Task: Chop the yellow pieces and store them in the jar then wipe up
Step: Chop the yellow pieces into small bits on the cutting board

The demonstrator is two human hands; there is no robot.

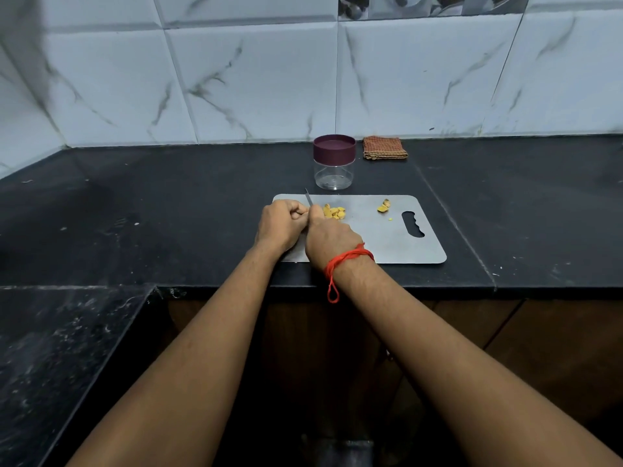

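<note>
A clear jar (334, 170) stands just above the middle of the frame, round and straight-walled, with a dark maroon lid screwed on. Nothing shows inside it. Just to its right, apart from it, lies a folded cloth (384, 148) in an orange-brown check weave, close to the wall.

Below the jar and a little apart from it lies a flat grey cutting board (387, 241) with rounded corners and a wavy handle slot near its right end. The yellow pieces (334, 212) sit in a small heap of thin slices near the board's upper edge, touching the right hand's knuckles. A few larger yellow chunks (384, 206) lie further right near the slot, with one crumb below them.

The right hand (332, 239), a red thread (347, 259) tied round its wrist, is closed round a knife (308, 198); only the thin grey blade tip shows, pointing up and to the left between the hands. The left hand (281, 225) rests on the board's left end, touching the right hand, with its fingers curled in. Whether it pinches a piece I cannot tell, as the fingertips are hidden.

The counter (188, 210) is black polished stone, dusty and flecked, with a seam running diagonally to the right of the board. Its front edge crosses just below the board. Wide bare stone lies to the left and right of the board. White marbled wall tiles (256, 82) close off the back and the left corner.
</note>
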